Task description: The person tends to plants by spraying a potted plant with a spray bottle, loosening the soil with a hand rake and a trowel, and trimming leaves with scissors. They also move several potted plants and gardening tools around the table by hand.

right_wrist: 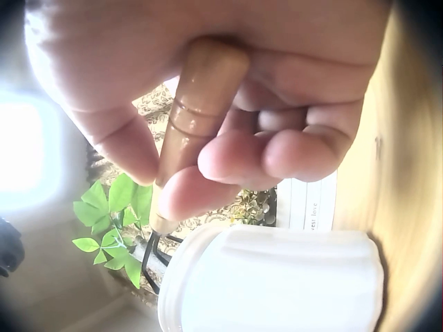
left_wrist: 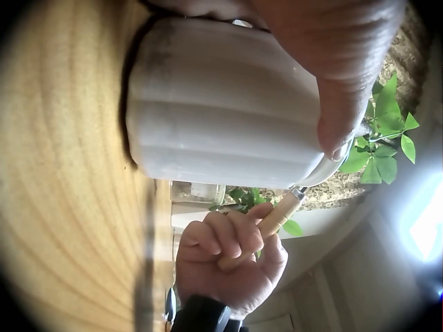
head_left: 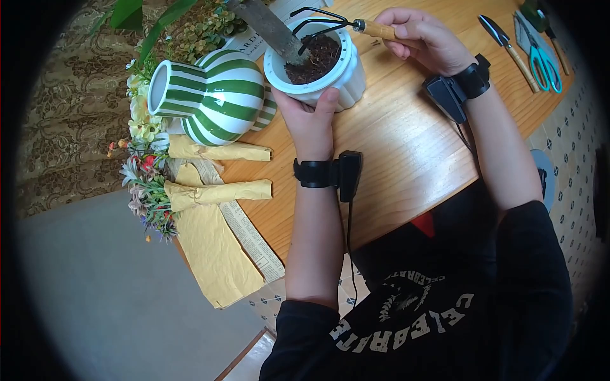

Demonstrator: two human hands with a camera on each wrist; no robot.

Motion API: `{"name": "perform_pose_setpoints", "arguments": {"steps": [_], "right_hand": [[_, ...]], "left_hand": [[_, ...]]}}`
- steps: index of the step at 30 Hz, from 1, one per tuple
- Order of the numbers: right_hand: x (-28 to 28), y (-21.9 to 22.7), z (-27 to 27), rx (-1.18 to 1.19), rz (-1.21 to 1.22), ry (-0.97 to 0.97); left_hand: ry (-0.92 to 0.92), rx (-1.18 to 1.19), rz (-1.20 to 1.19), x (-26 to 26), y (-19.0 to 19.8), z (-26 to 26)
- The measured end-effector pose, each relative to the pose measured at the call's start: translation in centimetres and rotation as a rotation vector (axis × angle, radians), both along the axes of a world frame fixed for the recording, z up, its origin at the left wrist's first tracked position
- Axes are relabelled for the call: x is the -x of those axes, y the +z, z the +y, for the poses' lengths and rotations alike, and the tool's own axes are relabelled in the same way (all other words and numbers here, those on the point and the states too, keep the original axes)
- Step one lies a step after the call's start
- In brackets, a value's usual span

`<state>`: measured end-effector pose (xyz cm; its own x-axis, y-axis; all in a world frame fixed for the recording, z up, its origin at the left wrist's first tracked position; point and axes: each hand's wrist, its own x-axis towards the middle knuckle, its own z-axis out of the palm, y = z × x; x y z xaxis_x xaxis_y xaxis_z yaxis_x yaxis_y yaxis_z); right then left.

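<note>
A white fluted flower pot (head_left: 349, 82) stands on the wooden table, holding dark soil (head_left: 323, 60) and a thick grey-brown stem (head_left: 270, 32) that leans out over the far side. My left hand (head_left: 311, 124) grips the near side of the pot, its thumb (left_wrist: 339, 117) up by the rim in the left wrist view. In my right hand (head_left: 429, 39) is a hand rake (head_left: 377, 30), its wooden handle (right_wrist: 201, 104) between thumb and curled fingers. The rake's black tines reach across the pot's rim, one of them over the soil beside the stem.
A green-and-white striped vase (head_left: 229, 95) lies left of the pot. Below it are paper-wrapped flower bunches (head_left: 222, 193) on yellow paper (head_left: 216, 254) and newsprint. Off to the right lie a small trowel (head_left: 508, 47) and teal-handled scissors (head_left: 545, 66) near the table's edge.
</note>
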<state>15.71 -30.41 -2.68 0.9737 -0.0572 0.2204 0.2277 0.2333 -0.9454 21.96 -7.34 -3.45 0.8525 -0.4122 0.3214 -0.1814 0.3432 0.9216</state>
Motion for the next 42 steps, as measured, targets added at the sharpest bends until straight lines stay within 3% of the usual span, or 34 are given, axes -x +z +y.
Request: {"name": "perform_pose_setpoints", "arguments": {"steps": [4,10,16,19,22,28,37,40,42], "right_hand": [[0.1,0.1,0.2,-0.073,-0.047,0.004],[0.3,0.6,0.3,0.077,0.031,0.002],[0.2,0.1,0.0,-0.028,0.008,-0.038],[0.2,0.1,0.1,0.05,0.05,-0.083],[0.1,-0.1,-0.1,-0.254,-0.044,0.088],[0.1,0.2,0.2,-0.134,-0.028,-0.001],[0.2,0.4,0.1,-0.26,-0.017,0.017],[1.1,2.9,1.9,-0.603,0.001,0.048],[0.6,1.5,1.1,-0.412,0.006,-0.02]], "left_hand": [[0.002,-0.001,0.003,0.1,0.1,0.0],[0.0,0.016,0.008,0.1,0.1,-0.1],[0.0,0.007,0.001,0.0,0.0,0.0],[-0.013,0.019,0.012,0.1,0.1,-0.1],[-0.019,0.007,0.008,0.0,0.1,0.0],[0.0,-0.005,0.017,0.1,0.2,0.0],[0.001,0.007,0.006,0.0,0.1,-0.1],[-0.023,0.009,-0.01,0.0,-0.2,0.1],[0.001,-0.007,0.007,0.1,0.0,0.0]]}}
